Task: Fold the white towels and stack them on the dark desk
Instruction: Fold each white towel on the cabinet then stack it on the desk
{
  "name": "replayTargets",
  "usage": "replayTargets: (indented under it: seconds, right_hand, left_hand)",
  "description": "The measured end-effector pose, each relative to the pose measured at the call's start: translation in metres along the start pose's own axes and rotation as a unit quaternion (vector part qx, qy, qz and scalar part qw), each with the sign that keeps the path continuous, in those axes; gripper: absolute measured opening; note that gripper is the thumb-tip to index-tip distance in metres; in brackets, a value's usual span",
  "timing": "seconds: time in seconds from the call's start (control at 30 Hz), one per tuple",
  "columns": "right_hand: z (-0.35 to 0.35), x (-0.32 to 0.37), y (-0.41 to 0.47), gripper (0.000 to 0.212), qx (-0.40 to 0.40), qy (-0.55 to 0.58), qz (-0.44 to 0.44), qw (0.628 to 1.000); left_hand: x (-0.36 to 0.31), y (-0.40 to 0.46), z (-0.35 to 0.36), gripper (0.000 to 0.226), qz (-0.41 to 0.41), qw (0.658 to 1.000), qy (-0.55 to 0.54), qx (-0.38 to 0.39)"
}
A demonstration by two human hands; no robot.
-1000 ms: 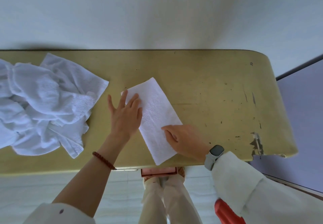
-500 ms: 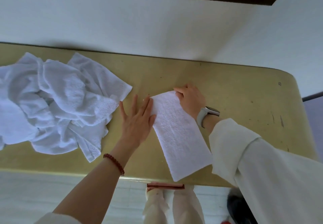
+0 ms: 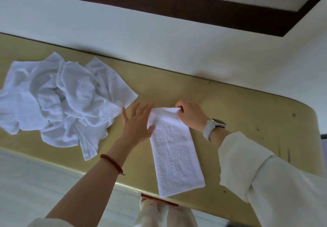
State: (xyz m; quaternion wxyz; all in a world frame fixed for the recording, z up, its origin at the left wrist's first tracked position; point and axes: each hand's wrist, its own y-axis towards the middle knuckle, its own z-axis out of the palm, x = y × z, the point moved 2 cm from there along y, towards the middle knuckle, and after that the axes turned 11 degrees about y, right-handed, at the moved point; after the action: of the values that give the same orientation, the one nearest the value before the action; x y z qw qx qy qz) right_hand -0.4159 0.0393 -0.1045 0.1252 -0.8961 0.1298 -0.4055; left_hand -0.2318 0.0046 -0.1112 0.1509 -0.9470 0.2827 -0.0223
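A long, nubby terry folded towel (image 3: 174, 153) lies at the middle of the scuffed yellowish tabletop (image 3: 247, 120), its far end pinched by the right hand (image 3: 190, 116). The left hand (image 3: 137, 123) lies flat with fingers spread, its thumb touching the strip's left edge. At nine o'clock a crumpled heap of white towels (image 3: 60, 99) sprawls below a pale wall (image 3: 159, 40).

The left hand (image 3: 137, 124) lies flat with fingers (image 3: 141, 110) spread, while the right hand (image 3: 190, 116) curls its fingers, pinching.

Nubby white terry-cloth towel (image 3: 174, 148) on a smooth, scuffed, semi-gloss yellowish tabletop (image 3: 238, 120).
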Motion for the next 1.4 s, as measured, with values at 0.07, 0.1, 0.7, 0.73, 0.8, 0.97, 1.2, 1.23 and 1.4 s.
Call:
replayTargets:
  seconds: [0.07,0.1,0.7,0.73,0.8,0.97,1.2,1.23,1.4]
  right_hand:
    - [-0.01,0.001,-0.009,0.022,0.006,0.02,-0.05,0.999]
    - [-0.015,0.002,-0.014,0.021,0.006,0.026,-0.076,0.997]
    - [-0.032,-0.005,-0.001,0.014,0.016,0.149,0.08,0.985]
    - [-0.033,-0.005,0.002,0.015,0.018,0.146,0.085,0.985]
    - [-0.034,-0.005,0.006,0.015,0.022,0.137,0.083,0.987]
    - [-0.035,-0.001,0.01,0.013,-0.005,0.132,0.046,0.99]
    - [-0.044,0.008,0.014,0.029,-0.026,0.065,-0.002,0.998]
    - [-0.046,0.011,0.013,0.028,-0.034,0.053,-0.016,0.998]
    - [-0.069,0.029,0.007,0.019,-0.127,0.031,-0.11,0.985]
  left_hand:
    - [-0.001,0.006,-0.006,0.073,0.007,1.0,-0.009,0.01]
    - [-0.002,0.009,-0.009,0.074,0.009,1.0,-0.019,0.017]
    - [0.013,0.033,-0.024,0.013,-0.011,0.959,-0.273,0.073]
    - [0.013,0.034,-0.025,0.013,-0.014,0.956,-0.284,0.068]
    - [0.014,0.034,-0.027,0.012,-0.023,0.945,-0.321,0.055]
    - [0.016,0.034,-0.029,0.014,-0.048,0.926,-0.374,0.014]
    - [0.012,0.039,-0.043,0.022,-0.056,0.95,-0.307,-0.024]
    - [0.01,0.041,-0.048,0.016,-0.055,0.954,-0.293,-0.038]
    - [0.007,0.042,-0.076,0.004,-0.053,0.945,-0.293,-0.133]
